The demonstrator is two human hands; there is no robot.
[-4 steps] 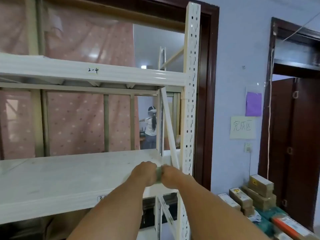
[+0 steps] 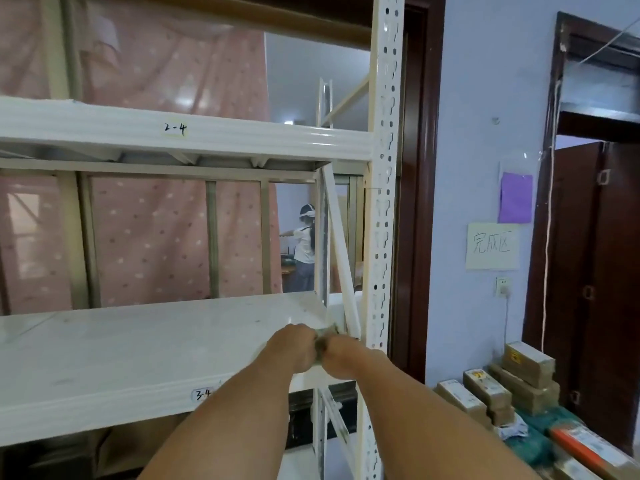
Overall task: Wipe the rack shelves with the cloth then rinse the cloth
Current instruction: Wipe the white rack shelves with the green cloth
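both hands meet over the right end of the middle shelf (image 2: 138, 348) of a white metal rack. the left hand (image 2: 294, 344) and the right hand (image 2: 341, 353) are knuckle to knuckle, each curled into a closed fist, and a small bunched greenish cloth (image 2: 323, 336) is pinched between them; only a sliver of it shows above and between the fists. the fingers of both hands are wrapped in tight on the cloth, their tips hidden from view. the hands sit just beside the slanted brace (image 2: 341, 258) and the perforated upright post (image 2: 382, 202) at the shelf's right front corner. the shelf surface looks pale with faint smudges. its front lip carries a handwritten label (image 2: 201, 394), partly covered by the left forearm. the shelf above (image 2: 242, 140) bears a label reading "2-4" (image 2: 176, 129). a pink dotted curtain (image 2: 156, 237) hangs behind the rack. cardboard boxes (image 2: 526, 375) are stacked on the floor to the right, beneath a wall note (image 2: 491, 245) and a socket (image 2: 503, 286).
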